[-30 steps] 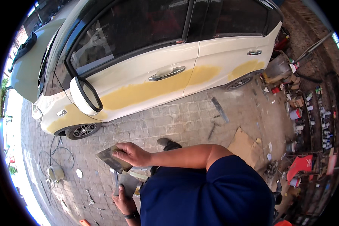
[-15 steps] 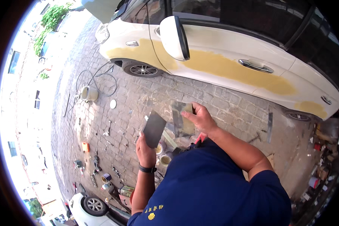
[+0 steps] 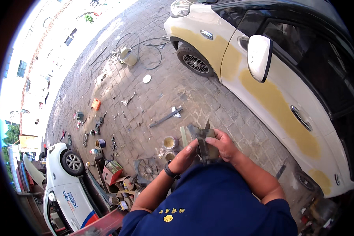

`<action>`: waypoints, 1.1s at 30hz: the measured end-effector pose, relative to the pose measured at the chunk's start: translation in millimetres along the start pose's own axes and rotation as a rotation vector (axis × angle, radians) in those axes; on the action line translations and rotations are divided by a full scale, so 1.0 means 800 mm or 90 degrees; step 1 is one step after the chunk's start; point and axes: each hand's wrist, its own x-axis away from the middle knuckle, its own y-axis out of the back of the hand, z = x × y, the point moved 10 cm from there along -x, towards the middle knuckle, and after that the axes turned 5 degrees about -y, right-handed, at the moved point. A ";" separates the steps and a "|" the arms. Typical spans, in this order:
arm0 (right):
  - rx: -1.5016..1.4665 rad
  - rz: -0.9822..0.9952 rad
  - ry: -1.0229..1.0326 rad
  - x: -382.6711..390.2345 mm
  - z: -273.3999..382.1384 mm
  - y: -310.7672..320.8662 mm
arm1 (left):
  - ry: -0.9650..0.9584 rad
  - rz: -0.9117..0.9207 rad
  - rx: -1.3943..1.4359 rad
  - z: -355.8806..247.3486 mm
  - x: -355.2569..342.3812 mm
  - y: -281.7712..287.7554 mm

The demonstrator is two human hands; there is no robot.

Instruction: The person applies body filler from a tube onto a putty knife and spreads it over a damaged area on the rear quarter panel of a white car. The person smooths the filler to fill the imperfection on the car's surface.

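My left hand [image 3: 184, 158], with a black watch or band at its wrist, grips a thin dark grey sheet [image 3: 201, 142] that shows mostly edge-on. Pinched in my right hand [image 3: 225, 146] is a flat, smeared greyish-yellow plate [image 3: 211, 152], thumb on its face. The two pieces meet or overlap in front of my stomach; whether they touch is unclear. Just left of my hands, a pale greenish strip [image 3: 183, 136] stands near an open can of tan paste [image 3: 169, 142] on the ground. A second can [image 3: 169, 156] is close by, partly behind my left forearm.
A white car [image 3: 240, 100] with yellowish patches along its side stands at the right. Another white car [image 3: 72, 196] is at lower left. A bucket [image 3: 128, 56], looped hose [image 3: 150, 67], dark bar [image 3: 166, 117], fan-like part [image 3: 147, 170] and orange container [image 3: 96, 104] lie on the paving.
My hands have come together from apart, bringing the dark sheet and the smeared plate against or over each other. The view has turned, with the patched car shifting right.
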 end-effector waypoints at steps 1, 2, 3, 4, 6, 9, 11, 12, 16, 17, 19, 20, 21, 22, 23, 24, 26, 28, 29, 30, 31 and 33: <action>-0.019 0.042 -0.041 -0.002 -0.004 -0.012 | -0.010 -0.029 0.074 -0.004 0.006 0.010; -0.008 0.075 -0.068 -0.007 -0.011 -0.027 | -0.017 -0.055 0.149 -0.008 0.013 0.020; 0.003 0.108 -0.095 -0.013 -0.019 -0.044 | -0.024 -0.082 0.112 -0.013 0.023 0.032; 0.012 0.142 -0.122 -0.018 -0.027 -0.061 | -0.030 -0.110 0.074 -0.020 0.034 0.046; 0.070 0.200 -0.147 -0.035 -0.048 -0.086 | -0.036 -0.156 0.004 -0.030 0.054 0.073; 0.094 0.136 -0.123 -0.065 -0.064 -0.112 | -0.126 -0.473 -0.102 -0.037 0.119 0.173; 0.192 0.055 -0.013 -0.091 -0.063 -0.115 | -0.225 -0.570 -0.095 -0.068 0.158 0.191; 0.239 0.015 0.043 -0.101 -0.060 -0.119 | -0.194 -0.523 -0.105 -0.069 0.164 0.193; 0.389 -0.005 0.046 -0.130 -0.086 -0.155 | -0.169 -0.378 -0.091 -0.059 0.188 0.197; 0.406 -0.046 0.057 -0.135 -0.089 -0.151 | -0.166 -0.366 -0.107 -0.065 0.189 0.196; 0.441 -0.129 0.078 -0.153 -0.095 -0.136 | -0.126 -0.333 -0.139 -0.068 0.189 0.203; 0.392 -0.163 0.094 -0.164 -0.096 -0.128 | -0.114 -0.313 -0.139 -0.070 0.184 0.210; 0.344 -0.197 0.110 -0.175 -0.094 -0.120 | -0.102 -0.293 -0.138 -0.073 0.178 0.215; 0.297 -0.230 0.127 -0.184 -0.090 -0.113 | -0.092 -0.273 -0.137 -0.075 0.168 0.220; 0.311 -0.203 0.111 -0.195 -0.084 -0.133 | -0.106 -0.283 -0.130 -0.079 0.159 0.230; 0.371 -0.159 0.089 -0.206 -0.083 -0.155 | -0.116 -0.293 -0.127 -0.081 0.146 0.240; 0.487 -0.060 0.045 -0.234 -0.086 -0.189 | -0.094 -0.293 -0.072 -0.084 0.119 0.267; 0.487 0.057 -0.021 -0.268 -0.099 -0.210 | -0.034 -0.271 0.034 -0.085 0.089 0.297; 0.469 0.083 -0.041 -0.293 -0.093 -0.215 | -0.011 -0.280 0.083 -0.086 0.078 0.316; 0.452 0.110 -0.062 -0.324 -0.087 -0.216 | -0.026 -0.310 0.101 -0.095 0.064 0.334; 0.472 0.114 -0.063 -0.357 -0.073 -0.210 | -0.042 -0.341 0.119 -0.105 0.044 0.352; 0.523 0.072 -0.020 -0.424 -0.031 -0.197 | -0.043 -0.378 0.104 -0.129 0.009 0.402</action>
